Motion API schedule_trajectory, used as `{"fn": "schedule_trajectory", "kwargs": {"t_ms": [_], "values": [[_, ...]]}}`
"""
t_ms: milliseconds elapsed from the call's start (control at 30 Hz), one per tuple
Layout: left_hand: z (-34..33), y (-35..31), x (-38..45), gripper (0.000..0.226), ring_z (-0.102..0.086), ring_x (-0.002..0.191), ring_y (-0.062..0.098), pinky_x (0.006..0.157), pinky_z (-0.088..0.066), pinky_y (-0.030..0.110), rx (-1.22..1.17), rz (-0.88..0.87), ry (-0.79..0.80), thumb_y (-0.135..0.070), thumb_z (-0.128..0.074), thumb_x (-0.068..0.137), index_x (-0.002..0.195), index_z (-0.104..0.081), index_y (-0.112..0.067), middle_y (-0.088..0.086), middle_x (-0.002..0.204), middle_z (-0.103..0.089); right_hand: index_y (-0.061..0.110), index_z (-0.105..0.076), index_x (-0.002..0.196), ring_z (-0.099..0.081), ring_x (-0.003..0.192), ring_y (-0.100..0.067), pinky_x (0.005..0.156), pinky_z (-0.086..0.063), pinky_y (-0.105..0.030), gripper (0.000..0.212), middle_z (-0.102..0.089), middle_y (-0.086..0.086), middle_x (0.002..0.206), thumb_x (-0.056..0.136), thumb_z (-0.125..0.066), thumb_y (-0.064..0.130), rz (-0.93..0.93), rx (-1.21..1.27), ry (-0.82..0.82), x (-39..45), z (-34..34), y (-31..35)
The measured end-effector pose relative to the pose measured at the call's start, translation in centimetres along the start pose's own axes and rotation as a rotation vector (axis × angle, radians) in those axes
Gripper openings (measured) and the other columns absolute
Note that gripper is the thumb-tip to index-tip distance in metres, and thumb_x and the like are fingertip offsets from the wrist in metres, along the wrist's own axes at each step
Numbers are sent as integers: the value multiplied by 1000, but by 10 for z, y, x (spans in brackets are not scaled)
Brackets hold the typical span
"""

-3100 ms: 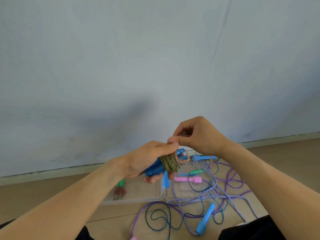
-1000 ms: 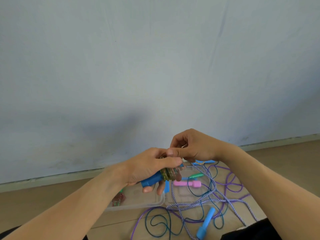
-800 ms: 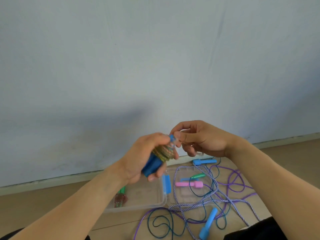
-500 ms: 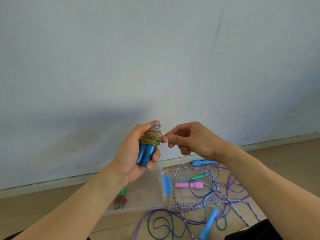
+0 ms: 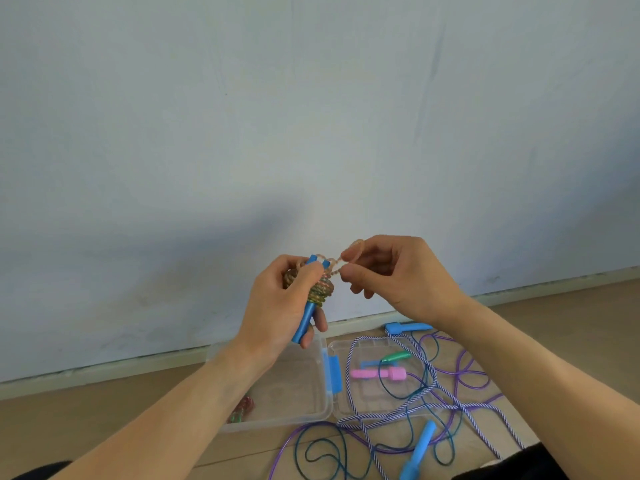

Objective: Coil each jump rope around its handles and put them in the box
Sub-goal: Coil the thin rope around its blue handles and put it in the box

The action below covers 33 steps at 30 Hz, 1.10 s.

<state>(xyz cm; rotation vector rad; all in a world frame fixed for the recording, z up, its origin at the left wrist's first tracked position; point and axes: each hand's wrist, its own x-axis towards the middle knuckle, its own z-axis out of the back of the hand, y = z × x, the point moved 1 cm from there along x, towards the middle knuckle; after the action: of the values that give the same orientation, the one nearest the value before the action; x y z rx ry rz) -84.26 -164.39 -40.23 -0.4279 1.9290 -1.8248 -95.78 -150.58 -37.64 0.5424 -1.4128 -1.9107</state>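
Note:
My left hand (image 5: 277, 306) grips a pair of blue handles (image 5: 306, 318) held upright, with a speckled rope coil (image 5: 322, 289) wound round their upper part. My right hand (image 5: 394, 275) pinches the last short loop of that rope (image 5: 334, 263) just right of the handle tops. Below, a clear plastic box (image 5: 311, 410) lies open on the floor, with a coiled rope with green handles (image 5: 242, 408) partly hidden behind my left forearm.
Loose ropes lie tangled over the box lid (image 5: 377, 407) and floor: a striped white-purple rope (image 5: 408, 407), a dark teal rope (image 5: 329, 459), a purple rope (image 5: 474, 382). Blue handles (image 5: 417, 452) (image 5: 405, 328), a pink handle (image 5: 377, 374) and a green handle (image 5: 394, 356) lie among them. A wall stands close behind.
My left hand has turned the handles from lying sideways to upright and raised them. My right hand has drawn the rope's end loop out at the top.

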Motion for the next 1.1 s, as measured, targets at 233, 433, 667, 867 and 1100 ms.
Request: {"fn": "schedule_trajectory", "kwargs": {"t_ms": [233,433,667,867,1100], "values": [[-2,-2,-5,16,-57,47,36,36,-41,25,-44,-47,122,-19,-53,99,99,-60,-5,21,83,-68,9,-65,100,-71,89,-19,71,-61,-32,11,-69,-7,107,91,-66,15,-11,102,-101,2,-3,0],[-3,-5,-8,14,-57,45,35,36,-41,28,-64,-107,93,-18,-53,98,99,-60,-5,24,84,-67,-5,-62,96,-73,87,-26,78,-61,-34,11,-73,-19,105,94,-58,5,-199,700,-118,0,-13,2],[-7,-3,-17,2,-57,45,34,36,-40,23,81,-252,10,-16,-64,92,94,-64,-16,6,68,-65,4,-62,91,-67,86,-21,84,-52,-34,11,-76,-13,98,97,-53,3,-370,726,-132,3,-23,-6],[-3,-5,-19,10,-65,56,15,48,-50,21,237,-413,33,-22,-69,90,98,-62,-23,-7,80,-68,8,-58,89,-66,88,-19,96,-43,-46,17,-76,-9,102,101,-46,6,-330,652,-37,4,-18,1],[-1,-6,-21,17,-65,57,17,49,-50,22,236,-504,24,-30,-68,85,96,-60,-20,-5,76,-67,9,-59,104,-68,82,-20,79,-42,-39,15,-75,-12,103,89,-58,11,-186,673,25,5,-9,3]]}}
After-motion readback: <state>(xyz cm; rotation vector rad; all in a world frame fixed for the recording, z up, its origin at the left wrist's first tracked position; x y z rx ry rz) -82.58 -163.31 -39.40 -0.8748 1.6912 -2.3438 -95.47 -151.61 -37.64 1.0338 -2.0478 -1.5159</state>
